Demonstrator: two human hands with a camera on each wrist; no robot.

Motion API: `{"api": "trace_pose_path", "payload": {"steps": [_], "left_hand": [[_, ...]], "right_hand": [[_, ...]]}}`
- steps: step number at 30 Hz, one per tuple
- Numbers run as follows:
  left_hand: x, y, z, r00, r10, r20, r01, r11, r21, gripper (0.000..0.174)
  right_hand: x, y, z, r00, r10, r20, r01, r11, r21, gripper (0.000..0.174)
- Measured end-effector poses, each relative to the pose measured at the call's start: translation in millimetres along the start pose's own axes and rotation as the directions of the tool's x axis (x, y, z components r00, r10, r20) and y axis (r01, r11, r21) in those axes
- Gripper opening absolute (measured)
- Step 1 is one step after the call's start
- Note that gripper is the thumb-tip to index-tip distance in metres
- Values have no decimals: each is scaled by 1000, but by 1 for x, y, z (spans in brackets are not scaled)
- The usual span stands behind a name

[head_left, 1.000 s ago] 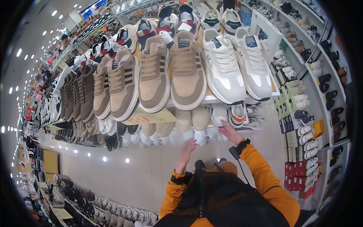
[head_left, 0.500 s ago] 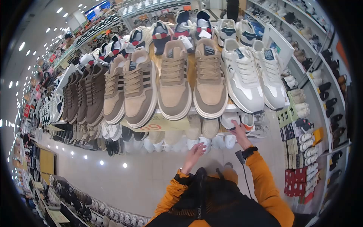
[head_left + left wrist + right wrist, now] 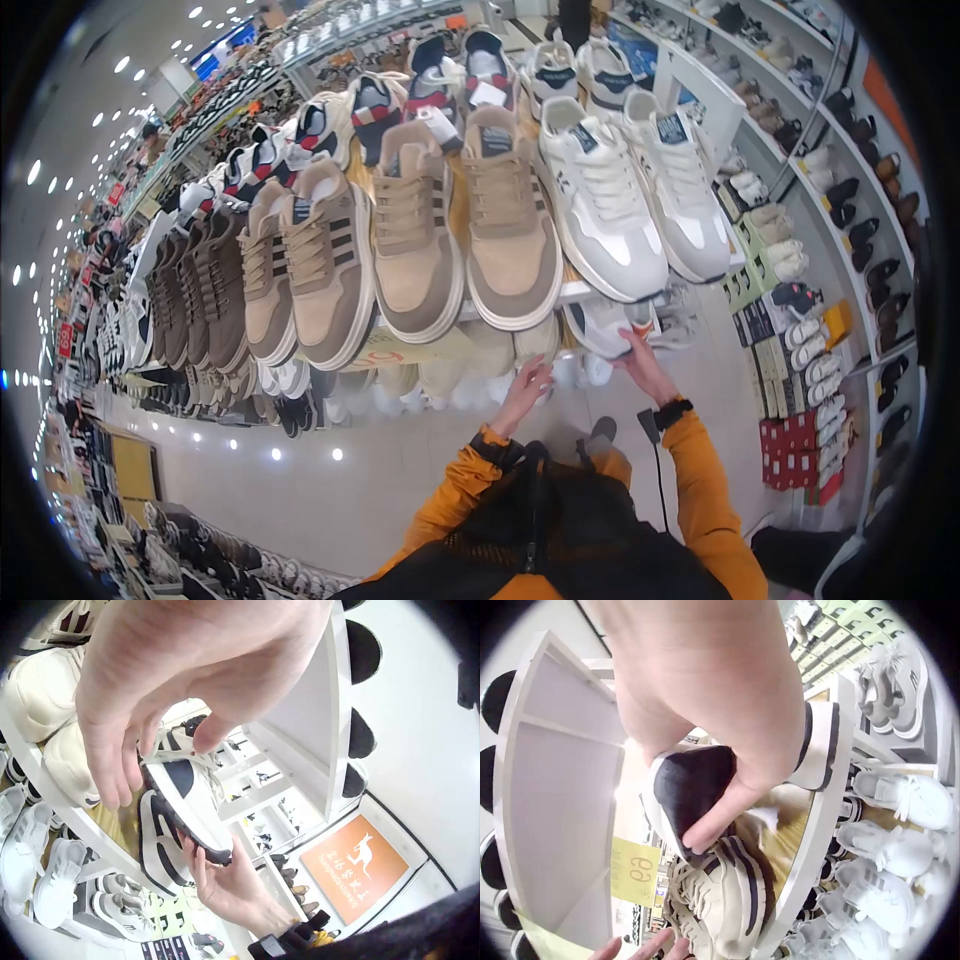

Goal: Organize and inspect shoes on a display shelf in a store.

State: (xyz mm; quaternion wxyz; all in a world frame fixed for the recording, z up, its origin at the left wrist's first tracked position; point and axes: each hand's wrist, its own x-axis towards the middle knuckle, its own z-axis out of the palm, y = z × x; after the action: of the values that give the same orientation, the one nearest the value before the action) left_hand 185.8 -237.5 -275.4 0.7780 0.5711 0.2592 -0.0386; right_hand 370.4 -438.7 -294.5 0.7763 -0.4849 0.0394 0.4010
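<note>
My right hand (image 3: 645, 368) grips the toe of a white sneaker (image 3: 600, 328) with dark panels on the lower shelf, below the top display. In the left wrist view this sneaker (image 3: 196, 802) tilts up from the shelf, and my right hand (image 3: 234, 891) has its thumb and fingers round the toe. Its dark sole (image 3: 694, 780) shows under my fingers in the right wrist view. My left hand (image 3: 522, 392) hovers to the left of it with loosely bent fingers, holding nothing. Another black-and-white sneaker (image 3: 161, 847) lies beside the held one.
Beige sneakers (image 3: 415, 260) and a white-grey pair (image 3: 610, 230) line the top display, overhanging the lower shelf. A yellow price card (image 3: 635, 870) hangs at the shelf. Stacked shoe boxes (image 3: 790, 445) stand at the right, before a wall rack of shoes. Tiled floor (image 3: 380, 480) lies below.
My right hand has reached up to the white sneaker and taken hold of its toe, which now sits further forward and tilted. My left hand has come nearer the shelf. The head view has shifted.
</note>
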Motion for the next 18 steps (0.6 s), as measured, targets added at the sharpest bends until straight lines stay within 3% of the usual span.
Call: {"api": "trace_pose_path", "payload": {"steps": [1,6,11,15,17,18], "left_hand": [[-2,-1,1,1000,17,22,-17,1000,1,51],[-15,4,-2,1000,23,-4,-23,993,-119,51],[-24,5,-5,992,127,28,-115,959,-258,53],[-20,13,-1,995,97,-11,-94,920,-382,55],[-13,11,0,955,159,-250,-240,910,-339,58],[-9,10,-2,958,156,-242,-234,911,-341,58]], "right_hand": [[0,2,-1,1000,15,-23,-15,1000,10,48],[4,-9,4,986,69,151,-80,995,65,44],[1,-17,4,977,63,206,-67,998,15,44],[-5,-35,-23,951,92,294,-86,996,-34,45],[-16,-48,-34,944,128,305,-100,989,-105,46],[-21,-55,-43,947,125,297,-98,990,-102,46]]}}
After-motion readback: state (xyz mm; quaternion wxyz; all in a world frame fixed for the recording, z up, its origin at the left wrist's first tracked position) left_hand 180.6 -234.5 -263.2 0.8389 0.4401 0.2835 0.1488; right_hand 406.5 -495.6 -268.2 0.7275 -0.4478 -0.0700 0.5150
